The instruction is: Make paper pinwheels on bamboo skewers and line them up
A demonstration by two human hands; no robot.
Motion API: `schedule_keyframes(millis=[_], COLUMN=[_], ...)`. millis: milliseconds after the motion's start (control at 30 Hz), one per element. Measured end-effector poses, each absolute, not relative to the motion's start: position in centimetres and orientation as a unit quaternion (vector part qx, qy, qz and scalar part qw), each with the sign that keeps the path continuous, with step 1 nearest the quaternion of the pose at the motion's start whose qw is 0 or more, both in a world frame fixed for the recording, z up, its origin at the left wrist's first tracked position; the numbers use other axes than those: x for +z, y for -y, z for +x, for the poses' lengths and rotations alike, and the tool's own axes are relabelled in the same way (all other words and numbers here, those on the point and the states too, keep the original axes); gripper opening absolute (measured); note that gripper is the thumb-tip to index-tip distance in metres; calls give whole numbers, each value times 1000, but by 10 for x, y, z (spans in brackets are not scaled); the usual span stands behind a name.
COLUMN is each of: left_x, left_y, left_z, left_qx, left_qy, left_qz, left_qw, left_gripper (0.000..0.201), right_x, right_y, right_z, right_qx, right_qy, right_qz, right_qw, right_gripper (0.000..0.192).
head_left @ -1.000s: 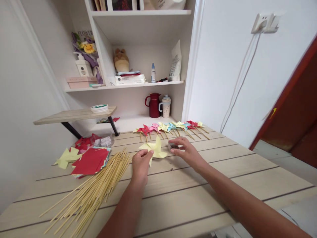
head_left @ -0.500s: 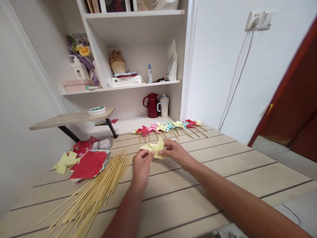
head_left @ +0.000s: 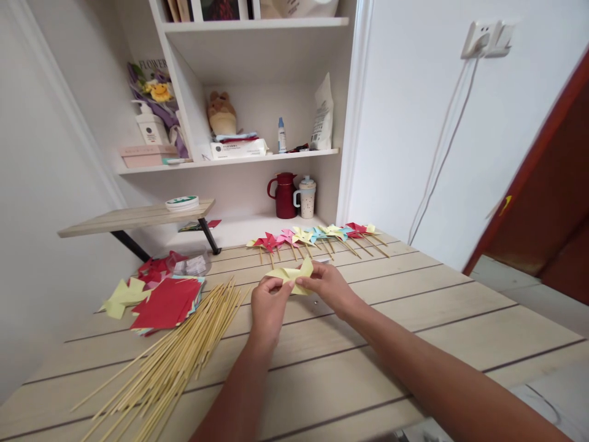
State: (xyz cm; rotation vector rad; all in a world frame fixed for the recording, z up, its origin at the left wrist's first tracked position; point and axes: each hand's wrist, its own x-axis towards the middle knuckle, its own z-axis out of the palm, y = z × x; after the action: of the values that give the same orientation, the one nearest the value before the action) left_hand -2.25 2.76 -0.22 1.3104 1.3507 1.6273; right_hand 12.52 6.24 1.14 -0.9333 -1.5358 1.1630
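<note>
A pale yellow paper pinwheel point(head_left: 289, 274) is held between my two hands, just above the table. My left hand point(head_left: 269, 304) pinches its left side between thumb and fingers. On the other side, my right hand point(head_left: 329, 287) grips it, thumb close to the left thumb. Part of the paper is hidden behind my fingers. Behind my hands lies a row of finished pinwheels on sticks point(head_left: 304, 236) in red, pink, yellow and blue. A small shiny piece point(head_left: 316, 302) rests on the table below my right hand, too small to name.
Thin wooden sticks point(head_left: 184, 356) lie heaped at the left, beside a stack of coloured paper squares point(head_left: 165, 304). Near them are a loose yellow pinwheel point(head_left: 123, 298) and a clear container point(head_left: 196, 265). A small raised shelf point(head_left: 133, 218), a red jug point(head_left: 285, 196) and a cup point(head_left: 307, 197) stand behind.
Both hands stay on the yellow pinwheel, and my fingers have shifted slightly, with the thumbs closer together. The whole view has moved a little.
</note>
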Motion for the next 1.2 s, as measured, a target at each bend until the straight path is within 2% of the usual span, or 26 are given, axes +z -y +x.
schedule_keyframes(millis=[100,367,600,667,800,833,1033,1200], left_x=[-4,-7,-4,1,6,7,4,4], left_y=[-28,-29,-30,-28,-26,-26,-28,-27], left_z=[-22,-19,-18,-18,-18,-18,-24,-25], left_qx=[616,635,636,632,651,649,606,610], left_qy=[-520,-502,-478,-466,-444,-443,-517,-527], left_qz=[490,477,471,480,477,480,515,496], left_qw=[330,342,380,392,390,390,316,322], left_gripper=[16,13,22,30,66,66,18,18], right_x=[12,15,13,12,11,11,11,15], right_y=[-60,-55,-58,-58,-58,-58,-58,-56], right_z=[124,123,124,125,126,127,129,129], right_qx=[458,320,373,390,405,406,405,393], right_qy=[630,677,650,638,623,621,622,632], right_qz=[-409,-443,-429,-428,-428,-428,-418,-416], right_qw=[475,494,505,508,514,516,523,523], right_gripper=[18,16,19,19,19,20,21,19])
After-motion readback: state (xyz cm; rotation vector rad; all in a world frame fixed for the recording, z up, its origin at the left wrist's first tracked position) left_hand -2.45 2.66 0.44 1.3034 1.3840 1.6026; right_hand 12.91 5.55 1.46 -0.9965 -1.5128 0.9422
